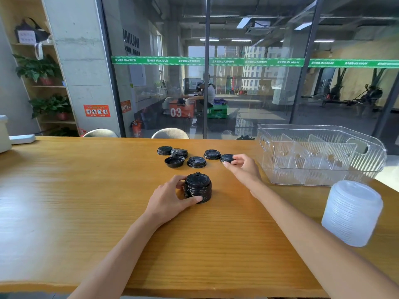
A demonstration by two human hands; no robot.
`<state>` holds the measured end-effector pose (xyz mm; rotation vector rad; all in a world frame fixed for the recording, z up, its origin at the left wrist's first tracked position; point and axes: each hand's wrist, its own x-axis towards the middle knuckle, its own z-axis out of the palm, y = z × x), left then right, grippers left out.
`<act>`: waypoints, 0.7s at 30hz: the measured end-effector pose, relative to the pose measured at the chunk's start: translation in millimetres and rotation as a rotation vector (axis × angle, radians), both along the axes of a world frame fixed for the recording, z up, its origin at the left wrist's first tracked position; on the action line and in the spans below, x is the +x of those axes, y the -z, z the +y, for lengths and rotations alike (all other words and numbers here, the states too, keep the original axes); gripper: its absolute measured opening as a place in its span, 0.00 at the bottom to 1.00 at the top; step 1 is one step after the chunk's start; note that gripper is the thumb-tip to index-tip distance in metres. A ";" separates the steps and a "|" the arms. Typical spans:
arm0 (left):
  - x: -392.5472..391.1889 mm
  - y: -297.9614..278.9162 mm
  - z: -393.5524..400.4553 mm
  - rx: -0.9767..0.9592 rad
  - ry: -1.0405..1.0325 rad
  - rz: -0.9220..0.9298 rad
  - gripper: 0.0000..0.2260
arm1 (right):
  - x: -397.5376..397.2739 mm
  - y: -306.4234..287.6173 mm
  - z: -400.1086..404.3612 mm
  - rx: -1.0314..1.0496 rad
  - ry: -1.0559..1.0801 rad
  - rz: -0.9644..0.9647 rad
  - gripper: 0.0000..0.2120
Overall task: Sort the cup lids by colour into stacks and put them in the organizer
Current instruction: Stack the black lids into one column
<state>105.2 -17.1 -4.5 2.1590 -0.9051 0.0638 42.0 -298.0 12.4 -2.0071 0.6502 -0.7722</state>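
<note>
Lid [227, 158] on the table [86, 190], pinched at the right hand's [243, 167] fingertips, lies up and right of the black stack [197, 187] that the left hand [172, 198] grips, so it must travel back leftward.

A wooden worktop [86, 190] fills the foreground. At its far left edge stands a cream appliance [3, 134] beside a flat white block [22, 139]. Two chair backs [170, 133] show behind the worktop. Wooden shelves [49, 86] hold potted plants [37, 69]. A glass wall [248, 83] carries a green stripe [216, 61]; a fire extinguisher [136, 128] stands behind it.
</note>
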 end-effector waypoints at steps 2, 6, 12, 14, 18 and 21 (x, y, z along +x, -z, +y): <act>1.8 0.6 -1.6 0.000 -0.007 -0.019 0.43 | 10.0 2.3 -9.5 -0.077 0.038 0.073 0.29; 2.9 1.2 -2.2 -0.004 -0.011 -0.034 0.41 | 25.7 8.4 -21.7 -0.224 0.085 0.206 0.34; 3.8 3.1 -3.6 -0.018 0.004 -0.034 0.41 | 37.9 8.7 -32.7 -0.317 0.188 0.349 0.46; 3.7 3.9 -3.6 -0.022 0.009 -0.034 0.41 | 42.1 6.8 -36.6 -0.332 0.196 0.413 0.49; 3.0 2.8 -3.3 -0.027 0.021 -0.018 0.41 | 50.8 1.1 -41.9 -0.367 0.220 0.536 0.49; 2.0 0.9 -3.8 -0.016 0.025 -0.020 0.41 | 58.5 0.0 -41.1 -0.375 0.238 0.560 0.48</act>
